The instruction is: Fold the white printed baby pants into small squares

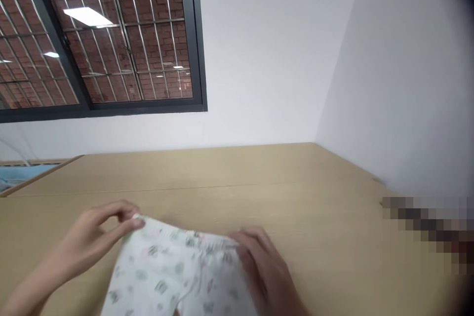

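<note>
A pair of white pants (pixel 159 266) with a small green and grey print hangs in front of me at the bottom of the view. Their gathered elastic waistband faces up, and a seam runs down the middle. Thumb and fingers of my left hand (pixel 101 232) pinch the left corner of the waistband. At the other end, my right hand (pixel 261 266) is closed round the right side of the waistband, its thumb hidden. The lower part of the pants lies outside the view.
A wide wooden tabletop (pixel 237 168) stretches behind the pants to a white wall (pixel 266 49). A barred window (pixel 129 34) is at the upper left. Something light blue (pixel 25 175) shows past the left table edge. A blurred-out patch (pixel 425 222) covers the right side.
</note>
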Demonstrator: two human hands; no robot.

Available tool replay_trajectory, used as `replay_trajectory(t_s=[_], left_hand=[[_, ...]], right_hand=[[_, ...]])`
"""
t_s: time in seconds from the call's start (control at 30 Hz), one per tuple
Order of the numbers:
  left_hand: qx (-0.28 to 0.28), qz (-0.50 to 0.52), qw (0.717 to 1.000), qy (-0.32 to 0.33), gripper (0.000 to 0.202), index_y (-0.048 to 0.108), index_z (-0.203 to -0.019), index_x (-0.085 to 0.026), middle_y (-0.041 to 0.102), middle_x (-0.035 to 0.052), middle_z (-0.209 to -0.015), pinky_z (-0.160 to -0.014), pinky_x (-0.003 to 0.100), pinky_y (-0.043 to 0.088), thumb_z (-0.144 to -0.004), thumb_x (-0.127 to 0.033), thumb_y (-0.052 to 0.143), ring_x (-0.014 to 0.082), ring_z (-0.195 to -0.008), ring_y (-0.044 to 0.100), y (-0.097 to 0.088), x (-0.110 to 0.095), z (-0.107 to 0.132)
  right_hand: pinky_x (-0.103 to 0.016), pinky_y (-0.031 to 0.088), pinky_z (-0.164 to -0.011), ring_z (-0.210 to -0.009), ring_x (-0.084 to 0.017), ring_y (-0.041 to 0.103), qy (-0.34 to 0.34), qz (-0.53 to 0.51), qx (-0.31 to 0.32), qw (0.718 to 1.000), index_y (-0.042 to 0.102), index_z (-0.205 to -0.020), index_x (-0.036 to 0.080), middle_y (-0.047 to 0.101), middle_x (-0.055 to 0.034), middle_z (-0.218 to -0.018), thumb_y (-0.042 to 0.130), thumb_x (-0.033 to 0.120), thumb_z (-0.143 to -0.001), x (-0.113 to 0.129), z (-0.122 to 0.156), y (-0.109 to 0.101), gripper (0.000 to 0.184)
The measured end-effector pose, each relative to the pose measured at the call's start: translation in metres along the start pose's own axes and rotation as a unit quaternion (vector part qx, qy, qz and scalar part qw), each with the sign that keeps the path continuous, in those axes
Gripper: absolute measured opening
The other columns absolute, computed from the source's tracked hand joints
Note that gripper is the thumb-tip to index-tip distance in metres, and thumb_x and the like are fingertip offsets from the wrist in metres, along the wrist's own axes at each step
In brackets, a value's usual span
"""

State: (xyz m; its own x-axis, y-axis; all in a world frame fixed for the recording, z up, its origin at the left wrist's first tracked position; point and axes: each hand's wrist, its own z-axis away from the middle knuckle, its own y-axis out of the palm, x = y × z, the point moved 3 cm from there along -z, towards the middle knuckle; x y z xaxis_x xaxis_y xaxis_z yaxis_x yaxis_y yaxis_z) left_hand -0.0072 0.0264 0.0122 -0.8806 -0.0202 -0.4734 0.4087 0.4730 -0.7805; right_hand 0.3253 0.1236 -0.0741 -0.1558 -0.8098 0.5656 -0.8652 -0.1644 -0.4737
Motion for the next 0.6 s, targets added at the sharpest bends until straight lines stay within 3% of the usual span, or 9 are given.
replay_trajectory(t_s=[0.07, 0.13, 0.23, 0.33, 0.43, 0.6], left_hand=[[0.055, 0.017, 0.998, 0.01, 0.043, 0.064, -0.088, -0.025, 0.066, -0.0009, -0.08, -0.064, 0.027, 0.046, -0.094, -0.065, 0.046, 0.0189, -0.073, 0.061, 0.035, -0.005, -0.027], [0.077, -0.005, 0.997, 0.021, 0.039, 0.058, -0.092, -0.024, 0.065, -0.0004, -0.083, -0.069, 0.029, 0.045, -0.101, -0.054, 0.034, 0.0192, -0.076, 0.06, 0.076, -0.004, -0.047], [0.057, -0.041, 0.997, 0.031, 0.031, 0.053, -0.09, -0.023, 0.065, 0.0033, -0.094, -0.08, 0.032, 0.046, -0.103, -0.039, 0.031, 0.0209, -0.091, 0.061, 0.136, 0.012, -0.069], [0.045, -0.065, 0.997, 0.006, 0.026, 0.053, -0.088, -0.02, 0.064, 0.0069, -0.092, -0.085, 0.036, 0.046, -0.103, -0.029, 0.033, 0.0227, -0.093, 0.061, 0.183, 0.035, -0.089], [0.028, -0.091, 0.995, -0.028, 0.024, 0.057, -0.095, -0.016, 0.064, 0.0072, -0.096, -0.088, 0.039, 0.048, -0.104, -0.027, 0.037, 0.0219, -0.095, 0.062, 0.213, 0.055, -0.11], [0.012, -0.115, 0.992, -0.058, 0.026, 0.063, -0.109, -0.016, 0.065, 0.0055, -0.108, -0.092, 0.044, 0.053, -0.098, -0.039, 0.06, 0.0211, -0.101, 0.064, 0.239, 0.071, -0.143]], right_hand=[[-0.035, 0.056, -0.09, -0.103, -0.022, 0.064, 0.036, 0.029, -0.002, 0.999, 0.061, -0.125, 0.027, 0.064, -0.0083, -0.112, 0.038, 0.023, -0.104, -0.026, -0.026, -0.01, 0.032], [-0.038, 0.054, -0.09, -0.104, -0.023, 0.063, 0.087, 0.064, 0.01, 0.994, 0.063, -0.119, 0.023, 0.065, -0.0091, -0.111, 0.038, 0.023, -0.103, -0.059, -0.045, -0.006, 0.029], [-0.038, 0.049, -0.096, -0.112, -0.024, 0.061, 0.151, 0.121, 0.035, 0.98, 0.06, -0.117, 0.018, 0.065, -0.0111, -0.117, 0.042, 0.016, -0.099, -0.111, -0.059, 0.016, 0.025], [-0.031, 0.047, -0.092, -0.109, -0.022, 0.06, 0.159, 0.196, 0.085, 0.964, 0.061, -0.108, 0.017, 0.066, -0.0099, -0.11, 0.039, 0.009, -0.098, -0.149, -0.066, 0.039, 0.026], [-0.029, 0.043, -0.088, -0.104, -0.021, 0.058, 0.155, 0.243, 0.095, 0.953, 0.062, -0.106, 0.016, 0.066, -0.0102, -0.108, 0.037, -0.001, -0.092, -0.171, -0.078, 0.051, 0.033], [-0.03, 0.038, -0.083, -0.098, -0.022, 0.055, 0.159, 0.301, 0.107, 0.934, 0.062, -0.105, 0.015, 0.064, -0.0112, -0.108, 0.039, -0.009, -0.082, -0.198, -0.107, 0.057, 0.041]])
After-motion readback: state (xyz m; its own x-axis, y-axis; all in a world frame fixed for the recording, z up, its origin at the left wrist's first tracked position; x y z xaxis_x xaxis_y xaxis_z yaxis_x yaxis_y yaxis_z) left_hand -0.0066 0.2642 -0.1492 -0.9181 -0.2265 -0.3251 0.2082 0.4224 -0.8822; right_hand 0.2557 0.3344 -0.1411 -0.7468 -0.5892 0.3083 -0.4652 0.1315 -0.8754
